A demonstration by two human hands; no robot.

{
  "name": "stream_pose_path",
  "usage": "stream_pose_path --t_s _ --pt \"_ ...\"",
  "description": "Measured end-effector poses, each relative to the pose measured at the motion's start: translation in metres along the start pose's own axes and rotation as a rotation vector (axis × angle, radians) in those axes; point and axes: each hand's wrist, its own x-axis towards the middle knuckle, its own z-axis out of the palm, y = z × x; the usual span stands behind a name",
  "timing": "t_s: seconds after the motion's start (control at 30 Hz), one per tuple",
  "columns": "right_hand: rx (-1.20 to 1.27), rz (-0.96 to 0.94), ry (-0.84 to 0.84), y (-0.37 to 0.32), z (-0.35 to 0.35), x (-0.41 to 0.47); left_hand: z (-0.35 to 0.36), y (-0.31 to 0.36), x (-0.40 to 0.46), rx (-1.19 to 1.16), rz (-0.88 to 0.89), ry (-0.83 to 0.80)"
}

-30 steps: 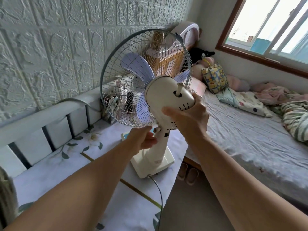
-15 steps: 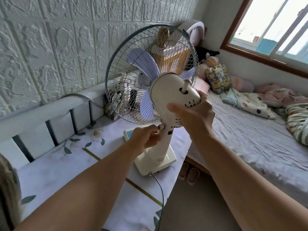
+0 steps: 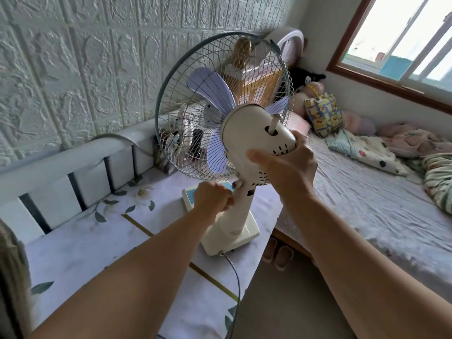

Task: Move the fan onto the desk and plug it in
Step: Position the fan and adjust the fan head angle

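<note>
A cream table fan [image 3: 247, 133] with lilac blades and a wire cage stands on the desk [image 3: 102, 241], its square base near the desk's right edge. My right hand [image 3: 283, 167] grips the back of the motor housing. My left hand [image 3: 212, 198] is closed around the top of the fan's neck, by the small knob. The head is tilted, facing the wall. A grey cord [image 3: 233, 272] runs from the base toward me and over the desk's front edge; its plug is out of sight.
The desk has a leaf-patterned cover and a white rail [image 3: 73, 165] at the back. A holder of small items [image 3: 171, 148] stands behind the cage. A bed [image 3: 367, 204] with pillows lies to the right. Slippers [image 3: 278, 255] sit on the floor.
The fan and both hands have barely moved; my grip stays the same. The view has shifted slightly, so the fan sits a little further right and lower in frame.
</note>
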Motion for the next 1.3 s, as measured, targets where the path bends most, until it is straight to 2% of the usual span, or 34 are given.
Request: stream_pose_path --t_s 0.03,0.07,0.13,0.23,0.33,0.37,0.43,0.47,0.53,0.6,0.67,0.77,0.9,1.03,1.3 --pt "0.002 0.001 0.0 0.0 0.0 0.0 -0.001 0.004 -0.002 -0.29 -0.19 -0.104" --pt "0.006 0.001 -0.001 0.0 0.0 0.0 -0.002 0.008 -0.002 -0.461 -0.28 -0.168" --pt "0.013 -0.002 -0.002 0.0 0.0 -0.001 -0.001 0.012 -0.001 -0.508 -0.258 -0.198" --pt "0.01 -0.002 -0.004 0.0 0.0 -0.001 0.003 0.014 0.0 -0.299 -0.006 -0.137" --pt "0.011 0.007 -0.016 -0.001 -0.001 0.0 0.006 0.007 0.002 0.199 0.365 0.086" --pt "0.01 0.008 -0.018 -0.001 -0.001 0.0 0.006 0.006 0.0 0.292 0.475 0.142" --pt "0.003 0.008 -0.017 -0.001 -0.001 -0.001 0.007 0.002 -0.002 0.328 0.582 0.184" --pt "0.003 0.009 -0.017 -0.001 -0.001 -0.001 0.007 0.001 -0.001 0.294 0.563 0.175" --pt "0.006 0.008 -0.016 -0.001 -0.001 -0.001 0.005 0.002 -0.004 0.058 0.341 0.07" --pt "0.013 0.004 -0.012 -0.001 -0.001 -0.001 0.001 0.006 -0.004 -0.344 -0.071 -0.09" --pt "0.018 -0.004 -0.007 0.0 0.0 -0.001 -0.002 0.01 -0.004 -0.608 -0.41 -0.255" --pt "0.015 -0.012 -0.006 0.001 0.001 0.0 0.001 0.017 -0.002 -0.743 -0.604 -0.333" --pt "0.002 -0.002 -0.005 0.001 0.001 0.001 0.003 0.024 0.001 -0.786 -0.693 -0.289" --pt "-0.002 -0.004 0.006 0.001 0.002 0.001 0.002 0.026 0.002 -0.831 -0.704 -0.256" --pt "0.015 -0.004 0.009 0.004 0.002 0.003 0.002 0.028 -0.001 -0.747 -0.445 -0.214"
